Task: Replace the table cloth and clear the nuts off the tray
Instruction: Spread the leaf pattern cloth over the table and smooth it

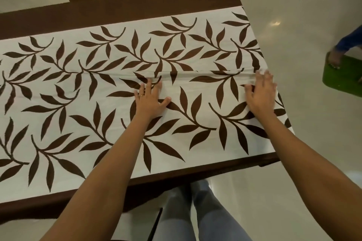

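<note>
A: What's the grip like?

B: No grip at all. The left hand (pixel 150 99) lies flat with its fingers straight and spread, palm pressing the table cloth (pixel 78 88); a ring (pixel 141 95) shows on one finger. The right hand (pixel 261 94) is flat too, holding nothing, near the cloth's end edge.

A: And the cloth?

B: It's spread under both palms over the dark tabletop (pixel 117 5). A raised fold (pixel 195 73) runs along by the fingertips, from one hand to the other.

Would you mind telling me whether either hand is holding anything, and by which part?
Nothing is held: the left hand and the right hand both lie flat on the table cloth, with no grip.
</note>
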### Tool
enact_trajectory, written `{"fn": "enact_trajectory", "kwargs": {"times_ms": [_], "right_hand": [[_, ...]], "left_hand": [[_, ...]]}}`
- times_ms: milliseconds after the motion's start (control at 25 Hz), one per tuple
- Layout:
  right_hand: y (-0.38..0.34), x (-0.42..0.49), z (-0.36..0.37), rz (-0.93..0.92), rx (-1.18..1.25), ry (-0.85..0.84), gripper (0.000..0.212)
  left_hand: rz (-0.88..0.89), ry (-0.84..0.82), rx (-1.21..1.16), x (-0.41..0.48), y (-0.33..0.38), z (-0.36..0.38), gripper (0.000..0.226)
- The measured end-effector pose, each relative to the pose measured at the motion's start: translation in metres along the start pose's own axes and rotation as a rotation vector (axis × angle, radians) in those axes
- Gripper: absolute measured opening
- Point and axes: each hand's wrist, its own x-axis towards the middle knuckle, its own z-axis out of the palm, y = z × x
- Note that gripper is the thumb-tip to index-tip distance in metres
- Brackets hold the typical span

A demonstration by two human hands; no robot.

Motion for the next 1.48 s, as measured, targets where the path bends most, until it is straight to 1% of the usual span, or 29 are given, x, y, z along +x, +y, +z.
{"fn": "enact_trajectory", "kwargs": {"times_ms": [80,160,200,280,400,480,520,560,640,680,720,800,840,880,920,1000,1120,1160,1200,1320,1480], "right_hand": [[0.017,0.001,-0.004,0.06,-0.011,-0.042,0.068],[0.023,0.004,-0.001,0.055,-0.04,-0.078,0.072],[0.023,0.007,0.0,0.058,-0.052,-0.081,0.074],[0.023,0.015,0.001,0.066,-0.084,-0.09,0.079],[0.024,0.042,-0.001,0.023,-0.109,-0.13,0.083],[0.026,0.065,-0.003,-0.007,-0.112,-0.163,0.08],[0.026,0.074,-0.004,-0.003,-0.098,-0.166,0.076],[0.024,0.085,-0.005,0.011,-0.066,-0.142,0.073],[0.019,0.108,-0.008,0.003,-0.004,-0.045,0.066],[0.012,0.123,-0.009,-0.029,0.01,-0.04,0.063],[0.006,0.14,-0.009,-0.061,0.01,-0.079,0.06],[-0.004,0.174,-0.006,-0.089,-0.055,-0.204,0.062],[-0.006,0.188,-0.003,-0.087,-0.085,-0.239,0.064],[-0.007,0.202,-0.001,-0.086,-0.094,-0.251,0.065],[-0.007,0.214,0.0,-0.084,-0.088,-0.255,0.065],[-0.008,0.24,0.001,-0.095,-0.067,-0.246,0.066],[-0.015,0.277,0.002,-0.166,-0.029,-0.181,0.064],[-0.02,0.292,0.004,-0.204,-0.035,-0.184,0.061],[-0.025,0.306,0.007,-0.23,-0.053,-0.202,0.058],[-0.037,0.337,0.016,-0.241,-0.1,-0.211,0.057],[-0.049,0.368,0.021,-0.246,-0.116,-0.173,0.058]], "left_hand": [[0.034,0.106,-0.036,0.001,-0.003,-0.004,0.07],[0.111,0.199,-0.061,0.005,-0.007,-0.003,0.076],[0.16,0.202,-0.064,0.008,-0.009,-0.003,0.082],[0.212,0.134,-0.028,0.019,-0.011,-0.001,0.092],[0.172,0.049,0.086,0.039,-0.015,0.0,0.093],[0.142,0.041,0.11,0.049,-0.013,0.0,0.091],[0.118,0.066,0.095,0.052,-0.01,-0.002,0.088],[0.096,0.135,0.042,0.058,-0.003,-0.006,0.08],[0.083,0.346,-0.109,0.071,0.012,-0.017,0.064],[0.081,0.41,-0.152,0.082,0.02,-0.022,0.061],[0.071,0.392,-0.164,0.094,0.027,-0.028,0.063],[0.002,0.207,-0.065,0.122,0.04,-0.032,0.071],[-0.031,0.128,-0.001,0.136,0.043,-0.032,0.073],[-0.053,0.085,0.033,0.148,0.045,-0.032,0.073],[-0.067,0.073,0.036,0.16,0.046,-0.034,0.073],[-0.076,0.111,0.012,0.183,0.047,-0.038,0.074],[-0.034,0.304,-0.047,0.211,0.048,-0.043,0.073],[-0.007,0.338,-0.046,0.222,0.048,-0.046,0.073],[0.011,0.325,-0.026,0.234,0.049,-0.048,0.073],[-0.012,0.178,0.061,0.264,0.048,-0.054,0.077],[-0.055,0.127,0.126,0.295,0.045,-0.068,0.087]]}}
